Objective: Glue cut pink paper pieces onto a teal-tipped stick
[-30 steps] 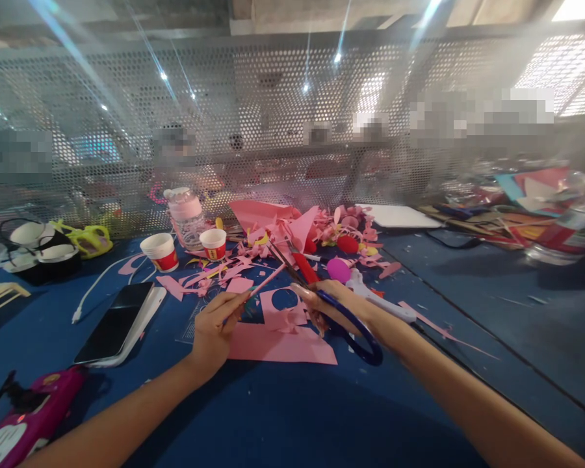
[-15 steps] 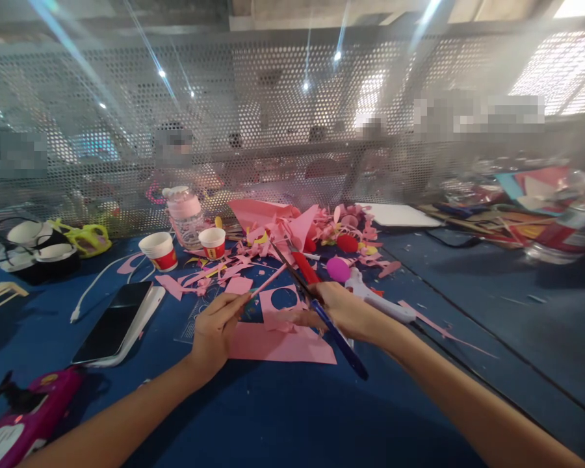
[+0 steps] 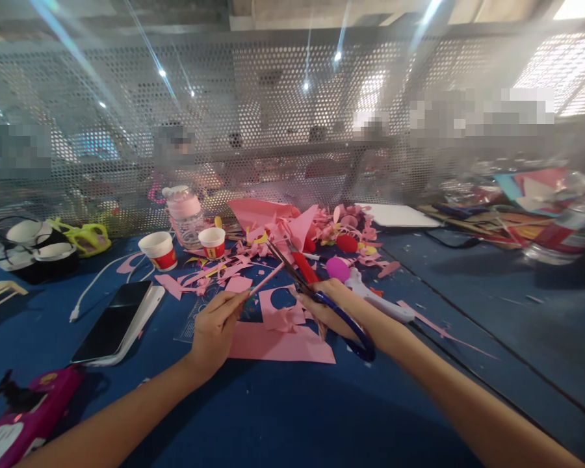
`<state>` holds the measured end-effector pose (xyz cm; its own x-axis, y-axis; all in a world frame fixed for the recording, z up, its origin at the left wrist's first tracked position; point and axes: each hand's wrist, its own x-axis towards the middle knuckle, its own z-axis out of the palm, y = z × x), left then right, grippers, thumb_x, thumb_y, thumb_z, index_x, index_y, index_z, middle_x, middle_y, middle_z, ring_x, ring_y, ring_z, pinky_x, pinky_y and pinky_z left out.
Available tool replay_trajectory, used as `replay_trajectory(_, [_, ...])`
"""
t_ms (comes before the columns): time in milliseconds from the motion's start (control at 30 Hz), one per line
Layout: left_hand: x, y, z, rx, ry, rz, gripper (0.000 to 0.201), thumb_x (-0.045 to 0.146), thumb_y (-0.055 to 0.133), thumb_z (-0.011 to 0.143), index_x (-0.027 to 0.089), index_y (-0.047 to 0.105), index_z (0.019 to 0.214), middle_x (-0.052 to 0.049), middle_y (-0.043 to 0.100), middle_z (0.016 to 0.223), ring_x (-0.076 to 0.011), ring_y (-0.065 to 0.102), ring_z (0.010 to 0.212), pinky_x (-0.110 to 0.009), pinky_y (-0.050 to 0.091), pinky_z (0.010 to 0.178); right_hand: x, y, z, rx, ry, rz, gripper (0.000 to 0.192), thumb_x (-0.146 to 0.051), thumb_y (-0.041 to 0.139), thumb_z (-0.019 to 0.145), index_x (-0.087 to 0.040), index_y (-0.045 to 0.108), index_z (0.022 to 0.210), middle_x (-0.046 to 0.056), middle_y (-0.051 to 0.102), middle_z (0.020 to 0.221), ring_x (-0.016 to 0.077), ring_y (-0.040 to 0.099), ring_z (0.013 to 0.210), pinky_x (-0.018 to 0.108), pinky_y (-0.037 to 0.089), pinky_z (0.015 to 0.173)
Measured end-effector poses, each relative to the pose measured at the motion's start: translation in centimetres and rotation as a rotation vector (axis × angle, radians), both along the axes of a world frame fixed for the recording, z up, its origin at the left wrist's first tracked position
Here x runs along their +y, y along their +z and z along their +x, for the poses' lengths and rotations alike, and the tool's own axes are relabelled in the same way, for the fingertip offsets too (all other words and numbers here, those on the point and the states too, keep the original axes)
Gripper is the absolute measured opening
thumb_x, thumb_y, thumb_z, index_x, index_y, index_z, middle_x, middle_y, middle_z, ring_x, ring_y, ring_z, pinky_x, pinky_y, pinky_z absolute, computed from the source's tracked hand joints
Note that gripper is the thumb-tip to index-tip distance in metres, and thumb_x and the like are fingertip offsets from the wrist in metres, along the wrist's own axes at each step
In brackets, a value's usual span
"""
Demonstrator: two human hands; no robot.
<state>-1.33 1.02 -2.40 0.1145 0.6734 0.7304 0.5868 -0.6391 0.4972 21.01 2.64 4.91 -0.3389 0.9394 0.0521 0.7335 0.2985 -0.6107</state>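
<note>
Fingers (image 3: 233,301) of your left hand (image 3: 213,333) were pinched closed on a narrow pink strip (image 3: 266,279), centre frame, its far end angled up to the right. Your right hand (image 3: 348,300) was curled around the scissors (image 3: 316,296), though you couldn't tell which fingers sat inside the loop. Half a second earlier that blue loop hung lower and nearly edge-on; now it had risen and turned its opening into view, while your left hand had barely moved. That suggested you were steadying the strip and working only the scissors. Blades and strip met near its end; whether it lay between them was unclear. Below lay a pink sheet (image 3: 283,348) on the counter (image 3: 253,416); just above centre, a heap of pink scraps (image 3: 344,221); at middle left, a phone (image 3: 114,318).
</note>
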Motion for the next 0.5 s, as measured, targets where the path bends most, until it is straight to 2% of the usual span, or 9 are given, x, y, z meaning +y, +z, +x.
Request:
replay_trajectory(67, [0.0,0.02,-0.02,0.009,0.01,-0.009,0.028,0.012,0.048,0.082,0.02,0.063,0.104,-0.004,0.063,0.086,-0.012,0.059,0.073,-0.022,0.049,0.065,-0.12,0.16,-0.13,0.016,0.007,0.017,0.041,-0.049,0.046,0.075,-0.024,0.04,0.044,-0.001,0.052,0.033,0.0183,0.057,0.038,0.028,0.044,0.041])
replay_trajectory(167, [0.1,-0.06,-0.11,0.021,0.023,-0.028,0.028,0.012,0.047,0.082,0.02,0.062,0.104,-0.004,0.063,0.086,-0.0122,0.059,0.073,-0.022,0.049,0.064,-0.35,0.33,-0.33,0.06,-0.003,-0.048,0.045,-0.049,0.05,0.073,-0.022,0.037,0.039,-0.002,0.05,0.03,0.0172,0.055,0.035,0.027,0.044,0.039])
replay_trajectory(333, [0.23,-0.03,-0.08,0.038,0.027,-0.03,0.025,0.016,0.048,0.083,0.02,0.062,0.103,-0.004,0.063,0.086,-0.0121,0.059,0.072,-0.022,0.048,0.064,-0.58,0.53,-0.53,0.079,-0.012,-0.083,0.043,-0.048,0.044,0.077,-0.022,0.036,0.044,0.001,0.052,0.037,0.0186,0.055,0.038,0.026,0.038,0.035])
replay_trajectory(500, [0.48,0.16,0.03,0.046,0.021,-0.059,0.025,0.017,0.046,0.084,0.02,0.062,0.103,-0.004,0.062,0.083,-0.0117,0.058,0.068,-0.022,0.048,0.061,0.2,0.26,-0.69,0.057,-0.018,-0.059,0.041,-0.047,0.052,0.071,-0.021,0.034,0.044,-0.001,0.048,0.037,0.0144,0.048,0.034,0.025,0.034,0.033])
